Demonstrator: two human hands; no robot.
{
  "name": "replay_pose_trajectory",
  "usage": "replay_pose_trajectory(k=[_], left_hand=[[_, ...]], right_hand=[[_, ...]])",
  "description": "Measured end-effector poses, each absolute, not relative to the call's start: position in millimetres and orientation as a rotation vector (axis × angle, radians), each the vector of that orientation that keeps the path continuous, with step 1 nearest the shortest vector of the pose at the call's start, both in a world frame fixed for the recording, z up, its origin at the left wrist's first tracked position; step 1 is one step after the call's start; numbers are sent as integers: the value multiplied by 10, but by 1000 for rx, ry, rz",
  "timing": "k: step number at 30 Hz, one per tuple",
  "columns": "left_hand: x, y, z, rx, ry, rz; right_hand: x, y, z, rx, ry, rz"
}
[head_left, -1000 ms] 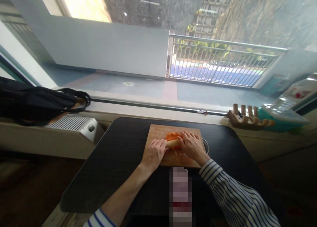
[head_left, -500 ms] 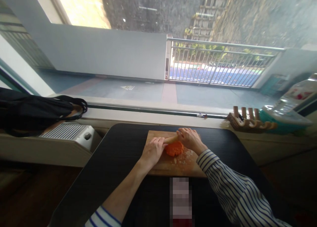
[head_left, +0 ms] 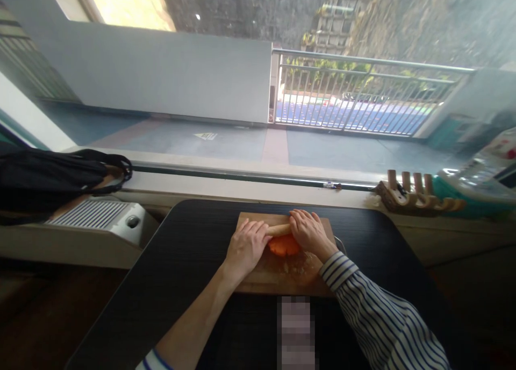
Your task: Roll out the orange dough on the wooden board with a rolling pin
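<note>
A wooden board (head_left: 258, 276) lies on a dark table (head_left: 189, 262). An orange lump of dough (head_left: 284, 245) rests on the board amid scattered flour. Across its far edge lies a pale wooden rolling pin (head_left: 279, 229). My left hand (head_left: 245, 247) presses on the pin's left end with fingers laid over it. My right hand (head_left: 308, 233) covers the pin's right end the same way. Only the pin's middle shows between the hands.
A white radiator (head_left: 100, 216) and a black bag (head_left: 48, 179) sit to the left on the sill. A wooden rack (head_left: 415, 198) and a teal container with plastic packaging (head_left: 471, 190) stand at the right. A window and railing lie beyond the table.
The pin rolled from the middle of the dough toward its far edge, then came back slightly. The dough now shows nearer me than the pin. The view shifted a little.
</note>
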State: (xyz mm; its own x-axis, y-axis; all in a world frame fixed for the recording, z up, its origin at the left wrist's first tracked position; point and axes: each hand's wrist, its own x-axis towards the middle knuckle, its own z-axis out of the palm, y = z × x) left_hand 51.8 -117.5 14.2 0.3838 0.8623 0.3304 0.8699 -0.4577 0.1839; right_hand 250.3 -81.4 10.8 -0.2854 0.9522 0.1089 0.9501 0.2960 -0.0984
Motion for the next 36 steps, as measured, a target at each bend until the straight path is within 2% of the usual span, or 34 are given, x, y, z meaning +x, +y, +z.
replay_pose_trajectory(k=[23,36], left_hand=[[446,-1427,145,-2755,-1661,-781],[588,-1831,113,-2612,-1707,-961]], right_hand=[[2562,-1344,177,-1787,-2332,3],[2683,-1125,396,-1622,-2459,95]])
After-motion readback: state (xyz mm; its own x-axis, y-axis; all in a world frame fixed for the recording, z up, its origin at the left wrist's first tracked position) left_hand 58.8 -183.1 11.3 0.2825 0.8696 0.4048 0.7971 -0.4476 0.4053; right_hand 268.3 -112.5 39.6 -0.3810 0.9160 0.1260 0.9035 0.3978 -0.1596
